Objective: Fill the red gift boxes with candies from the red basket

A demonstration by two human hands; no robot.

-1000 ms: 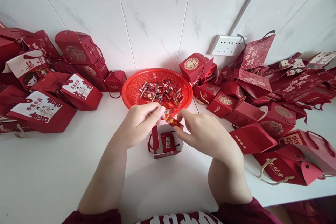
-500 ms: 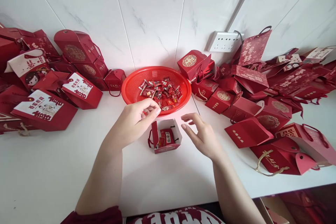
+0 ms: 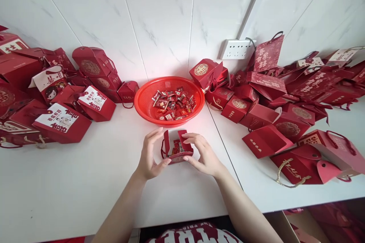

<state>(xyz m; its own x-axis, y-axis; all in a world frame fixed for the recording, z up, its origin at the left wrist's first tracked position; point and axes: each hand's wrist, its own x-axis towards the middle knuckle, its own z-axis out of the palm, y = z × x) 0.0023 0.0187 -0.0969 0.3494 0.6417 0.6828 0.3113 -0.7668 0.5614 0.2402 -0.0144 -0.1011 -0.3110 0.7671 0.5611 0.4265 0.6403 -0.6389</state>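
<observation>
A small red candy box [image 3: 179,157] stands on the white table in front of me, its top partly open. Wrapped candies [image 3: 176,146] show inside, and a red cord handle hangs at its left side. My right hand [image 3: 203,154] grips the box's right end, fingers on the folded-in flap and thumb at the front corner. Curved around the left end is my left hand [image 3: 151,155], fingers and thumb apart, thumb close to the front left corner. Just behind the box sits a red plastic basket [image 3: 139,108] with many wrapped candies in it.
Red gift boxes [image 3: 64,125] are piled on the left. More red boxes and bags [image 3: 268,144] crowd the right side. A white power strip [image 3: 237,49] is on the tiled wall. An open carton [image 3: 302,224] stands below the table's right front edge.
Both hands have come down to the box, the left one from near the basket. The box's right flap now leans inward under my right fingers. The view has shifted slightly.
</observation>
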